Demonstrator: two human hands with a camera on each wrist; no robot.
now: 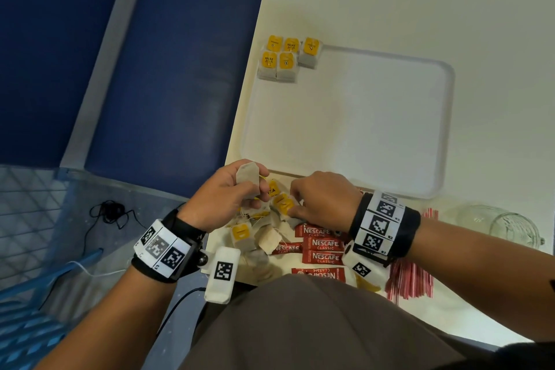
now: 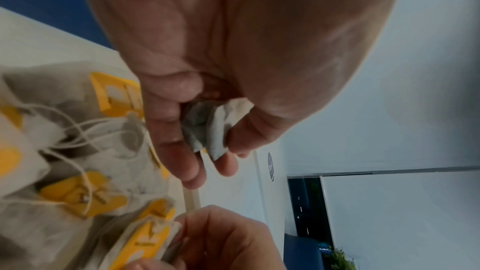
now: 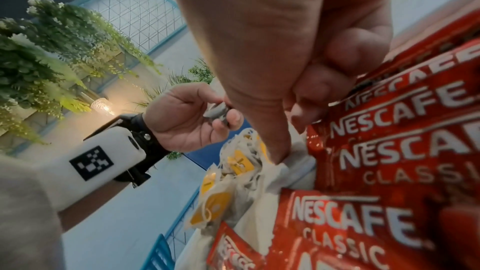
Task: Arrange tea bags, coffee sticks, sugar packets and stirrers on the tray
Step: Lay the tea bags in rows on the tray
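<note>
My left hand grips a tea bag just above the loose pile of tea bags at the table's near edge; the left wrist view shows the bag folded between its fingers. My right hand pinches a yellow-tagged tea bag on the pile, its corner between the fingertips. The white tray lies beyond the hands, with several tea bags laid in rows at its far left corner. Red coffee sticks lie under my right wrist.
Red-and-white stirrers lie in a bundle at the near right. A glass jar lies on its side beyond them. The table's left edge runs beside the tray, with blue floor below. A yellow packet shows partly under my right wrist.
</note>
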